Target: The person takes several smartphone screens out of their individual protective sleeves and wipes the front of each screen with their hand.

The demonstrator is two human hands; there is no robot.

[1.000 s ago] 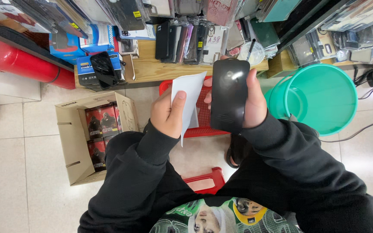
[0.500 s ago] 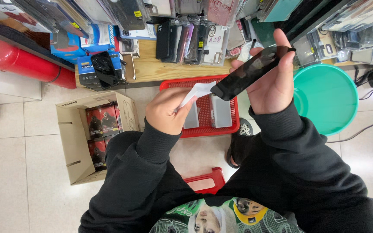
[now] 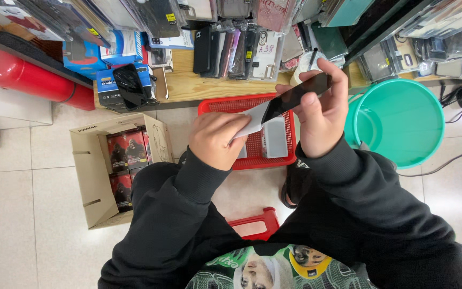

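Compared with half a second ago, my hands have barely shifted: the right hand (image 3: 322, 115) has tipped the black phone case (image 3: 295, 96) a little flatter, so I now see it almost edge-on, and the left hand (image 3: 217, 139) has slid slightly lower with the white card (image 3: 252, 120). A second ago the case faced me broadside and the card stood upright; now both lie slanted.

The right hand's fingers curl around the case's upper end, thumb along its near edge, pinching it. The left hand is closed around the lower end of the white card, whose upper end meets the case's lower end. Both are held in the air above the red basket (image 3: 225, 104), which sits on the floor against the near edge of the wooden shelf (image 3: 209, 85).

I cannot tell whether the card goes inside the case or only touches it. The left fingertips are hidden under the knuckles. A grey-white packet (image 3: 275, 138) in the basket is partly covered by the card. The teal bucket (image 3: 407, 118) stands right of the basket, its left rim behind my right hand. The cardboard box (image 3: 94, 176) on the floor to the left is open; what its red packs hold is hard to make out.
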